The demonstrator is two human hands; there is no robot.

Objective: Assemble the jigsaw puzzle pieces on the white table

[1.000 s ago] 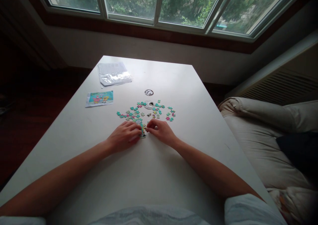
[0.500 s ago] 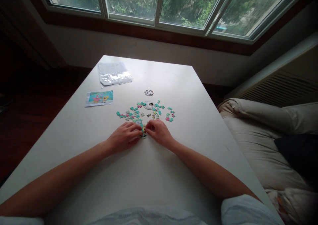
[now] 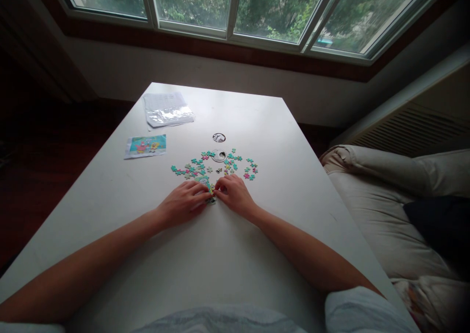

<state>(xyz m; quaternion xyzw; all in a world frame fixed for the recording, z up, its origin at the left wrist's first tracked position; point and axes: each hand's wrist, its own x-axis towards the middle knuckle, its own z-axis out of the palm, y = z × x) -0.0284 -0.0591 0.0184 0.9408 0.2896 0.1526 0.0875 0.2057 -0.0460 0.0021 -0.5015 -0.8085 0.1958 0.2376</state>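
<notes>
Both hands rest on a white table (image 3: 235,254), fingertips meeting over a small joined cluster of puzzle pieces (image 3: 210,192). My left hand (image 3: 182,202) lies with fingers curled and pressed on the cluster's left side. My right hand (image 3: 233,194) pinches at its right edge with fingers closed; what sits between the fingertips is too small to make out. Just beyond the hands, several loose teal, pink and yellow puzzle pieces (image 3: 215,164) are scattered on the table.
A picture card (image 3: 146,145) lies at the left, and a clear plastic bag on paper (image 3: 167,109) sits farther back. Two small round lids (image 3: 219,154) lie behind the pieces. A cushioned sofa (image 3: 396,210) borders the table's right edge; windows run along the far wall.
My right hand has slid slightly left, closing onto the cluster beside my left hand. The left hand has barely moved.
</notes>
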